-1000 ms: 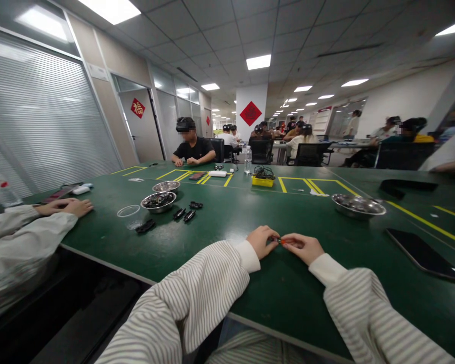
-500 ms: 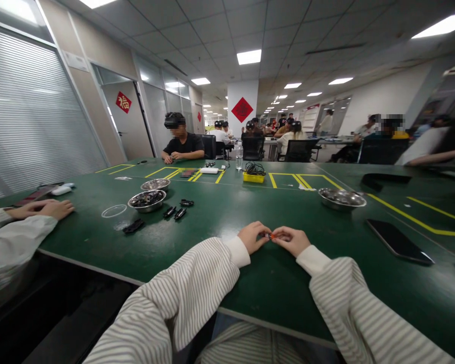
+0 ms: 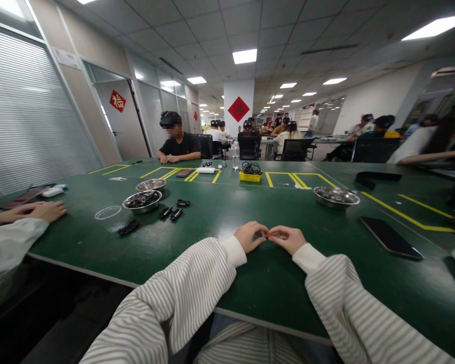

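Note:
My left hand [image 3: 249,237] and my right hand [image 3: 288,238] meet fingertip to fingertip low over the green table [image 3: 197,227]. Between them is a small dark and orange piece [image 3: 266,235], too small to name, mostly covered by the fingers. The left fingers pinch its darker end; the right thumb and fingers close on the orange end. To the left, several black parts [image 3: 177,214] lie loose beside a metal bowl [image 3: 158,200] filled with dark parts. Another metal bowl [image 3: 357,199] stands to the right of my hands.
A black phone [image 3: 391,237] lies at the right. Behind sit a yellow box [image 3: 250,177] with coiled black cable and a water bottle [image 3: 235,156]. A second metal bowl [image 3: 150,182] stands at the left. Another person's hands [image 3: 49,211] rest on the table's left side.
The view has turned slightly to the right, so everything sits a little further left. Both hands keep their pinch on the small piece, with hardly any other movement.

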